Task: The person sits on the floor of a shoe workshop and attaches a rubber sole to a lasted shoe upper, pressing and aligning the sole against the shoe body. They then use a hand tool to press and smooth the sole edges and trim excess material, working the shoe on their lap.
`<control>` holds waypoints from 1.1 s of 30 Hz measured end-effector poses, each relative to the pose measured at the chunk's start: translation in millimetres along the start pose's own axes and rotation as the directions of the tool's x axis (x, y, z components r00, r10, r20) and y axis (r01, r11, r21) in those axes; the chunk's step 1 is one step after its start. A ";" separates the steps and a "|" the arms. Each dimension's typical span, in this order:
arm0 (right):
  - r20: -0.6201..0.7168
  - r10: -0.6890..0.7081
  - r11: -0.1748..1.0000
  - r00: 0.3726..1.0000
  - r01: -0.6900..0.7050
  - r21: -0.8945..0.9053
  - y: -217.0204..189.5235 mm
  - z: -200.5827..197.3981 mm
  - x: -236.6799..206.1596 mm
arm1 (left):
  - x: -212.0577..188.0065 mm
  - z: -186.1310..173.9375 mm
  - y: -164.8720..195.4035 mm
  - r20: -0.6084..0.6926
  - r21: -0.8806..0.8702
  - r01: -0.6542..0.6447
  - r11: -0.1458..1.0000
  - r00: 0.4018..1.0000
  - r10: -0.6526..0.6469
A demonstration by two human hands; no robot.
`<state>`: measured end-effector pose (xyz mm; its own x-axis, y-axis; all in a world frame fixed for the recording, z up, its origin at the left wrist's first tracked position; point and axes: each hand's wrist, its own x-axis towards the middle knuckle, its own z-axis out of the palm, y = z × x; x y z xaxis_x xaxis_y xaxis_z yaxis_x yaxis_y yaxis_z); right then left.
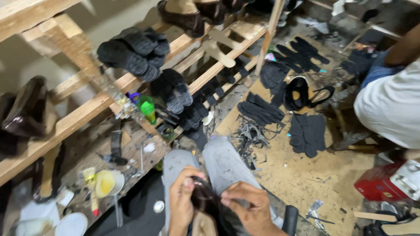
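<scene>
left hand (181,203) fingers pinching dark shoe upper (209,205) at 9 o'clock | right hand (247,205) fingers pinching at 3 o'clock | likely light, pliable; grip edges | soles (131,50) at 11 o'clock

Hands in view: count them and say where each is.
2. The left hand and the right hand are both at the bottom centre, gripping a dark brown shoe. A co-worker's arm shows at the right; that hand is out of frame.

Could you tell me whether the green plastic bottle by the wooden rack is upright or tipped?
Upright: the green plastic bottle stands with its cap upward.
</scene>
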<state>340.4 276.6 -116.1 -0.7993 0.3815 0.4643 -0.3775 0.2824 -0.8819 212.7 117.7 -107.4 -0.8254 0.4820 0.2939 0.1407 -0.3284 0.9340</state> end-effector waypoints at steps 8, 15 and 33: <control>-0.011 0.362 0.901 0.932 -0.347 0.259 13.2 13.4 -3.6 | -14.8 -0.6 -13.2 0.033 -0.017 0.079 0.997 0.996 -0.079; 0.029 0.183 0.983 0.983 -0.182 -0.012 2.3 14.7 9.5 | -15.5 -2.4 -15.2 0.037 -0.058 0.086 0.995 0.996 -0.084; 0.170 0.481 0.830 0.860 -0.509 0.227 41.1 21.4 38.2 | 4.1 -10.7 -80.0 -0.041 -0.045 0.301 0.953 0.952 -0.303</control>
<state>284.3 283.9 -136.4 -0.9484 0.3147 -0.0391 -0.0123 -0.1598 -0.9871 192.2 137.2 -183.1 -0.8512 0.5247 -0.0116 -0.1389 -0.2041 0.9690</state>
